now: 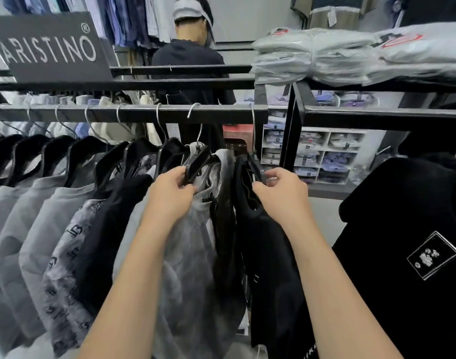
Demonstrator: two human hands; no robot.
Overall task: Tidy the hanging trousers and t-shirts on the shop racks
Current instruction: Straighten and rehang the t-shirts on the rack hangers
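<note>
**Shop rack: both hands on hangers**

Clothing shop, racks packed close. Far left, a brand sign (51,47) stands on the rack top. Below it, grey t-shirts (35,203) hang off the black rail (133,112), evenly spaced and all facing one way, so this stretch looks sorted. Next along, a patterned shirt (66,242) sits bunched tighter.

Left hand (170,193) is curled round the end of a tilted hanger (196,164) carrying a pale grey garment (190,242). Its hook sits askew on the rail, so the grip is probably meant to square it. Another person (190,55) stands beyond, back turned.

Right hand (281,190) pinches the black hanger (256,167) of a black garment (268,242) at the rail's end. It holds this apart from the grey one, seemingly to open a gap.

Further right, bagged folded shirts (325,55) are stacked on the neighbouring rack top. A printed black t-shirt (416,229) hangs below.
</note>
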